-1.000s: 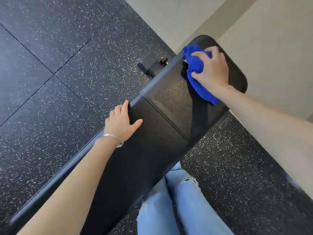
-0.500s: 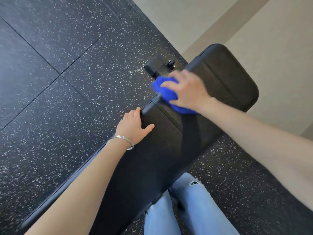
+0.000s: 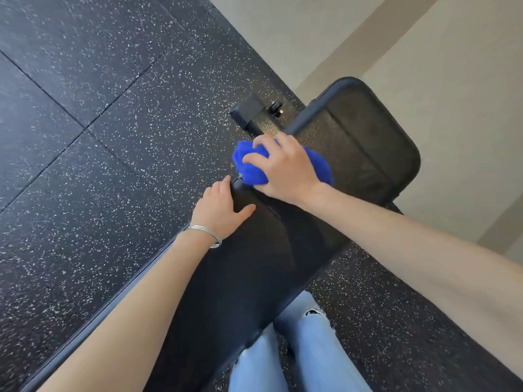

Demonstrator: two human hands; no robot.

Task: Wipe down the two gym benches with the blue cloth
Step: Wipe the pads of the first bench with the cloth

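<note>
Head view, only one we have. We're mid-wipe on one bench (image 3: 254, 278), black padded, running diagonally from lower left to upper right across the speckled rubber floor (image 3: 99, 137). The second bench isn't in frame, so we judge the task no further than partway through the first.

Right hand (image 3: 285, 171) is pressed down on the blue cloth (image 3: 249, 165). Its fingers (image 3: 254, 158) are curled over the bunched fabric, closed around it and pinning it to the pad right at the seam between the long pad and the shorter end pad (image 3: 368, 142), on the bench's left edge. Cloth sticks out both sides of the hand, wadded rather than folded flat.

Left hand (image 3: 220, 207) holds nothing. Its fingers (image 3: 223, 188) are loosely spread, flat on the long pad's edge just beside the seam, thumb out across the top. Looks like bracing. Thin silver bangles (image 3: 206, 234) sit on that wrist.

Next move, our call: draw the cloth down the long pad toward us. Left hand sits in that path, so it needs to shift or lift first. The side edge and seam gap want a pass too.

Bench surface: textured black vinyl, glare on the end pad. We can't tell wiped from unwiped areas. The frame foot (image 3: 252, 111) pokes out beside the end pad.
</note>
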